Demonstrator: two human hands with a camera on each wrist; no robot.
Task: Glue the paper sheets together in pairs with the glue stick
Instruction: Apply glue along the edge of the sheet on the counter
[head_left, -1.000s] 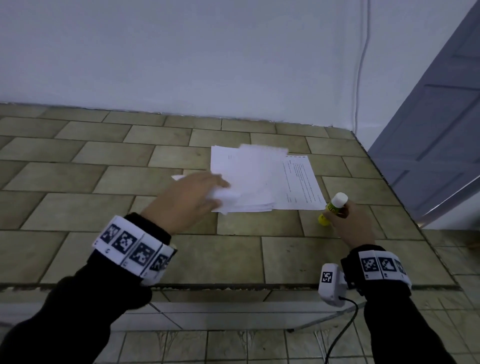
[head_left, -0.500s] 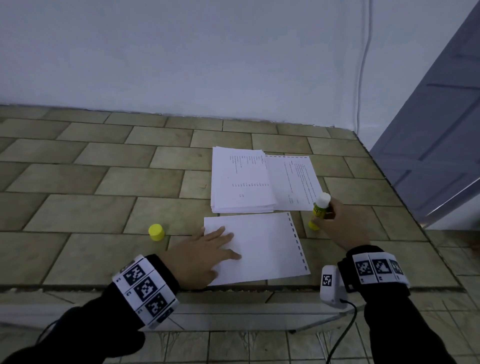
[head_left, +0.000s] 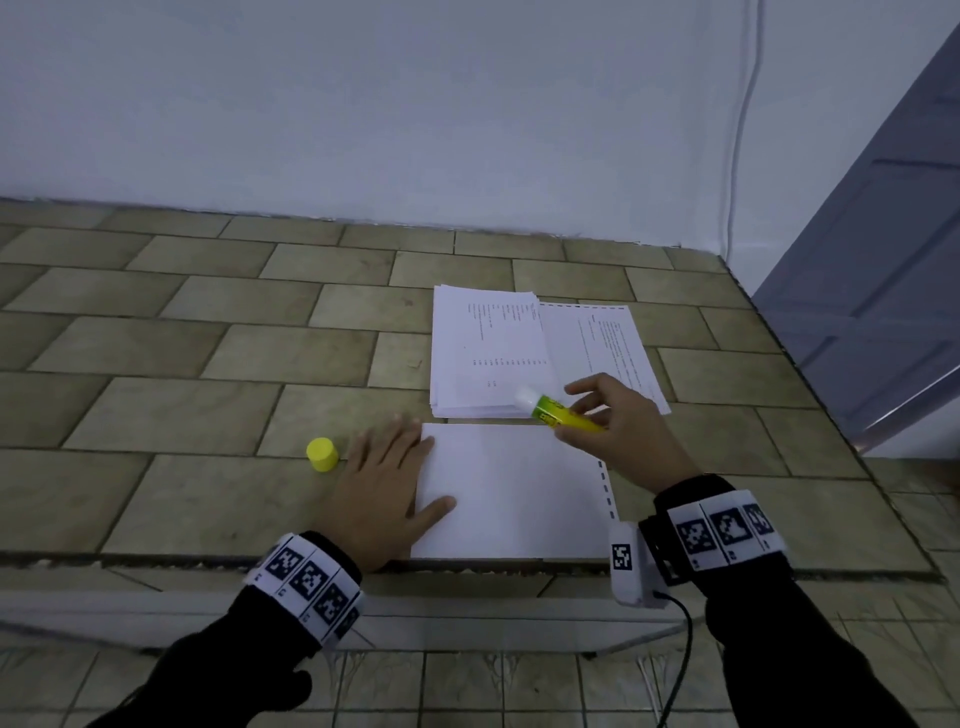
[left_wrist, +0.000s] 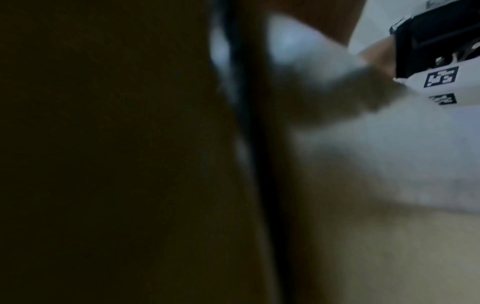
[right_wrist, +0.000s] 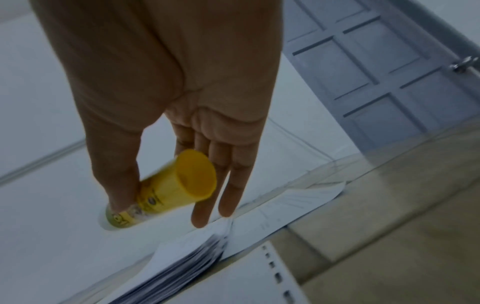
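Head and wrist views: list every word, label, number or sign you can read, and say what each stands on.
None can be read.
Paper stack: printed lines, too small.
Sheet to its right: printed lines, too small.
Glue stick in the right hand: label blurred.
Wristbands: square black-and-white code markers, no words.
Blank sheet under the left hand: no print.

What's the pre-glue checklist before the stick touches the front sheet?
1. Yellow cap off the stick, standing on the tiled counter: ok.
2. Yellow-green glue stick held by the right hand: ok.
3. Blank white sheet flat near the counter edge: ok.
4. Left hand pressing flat on the sheet's left edge: ok.
5. White tip touching the sheet: not ok, it is above the paper stack.
6. Glue extended enough: cannot tell.
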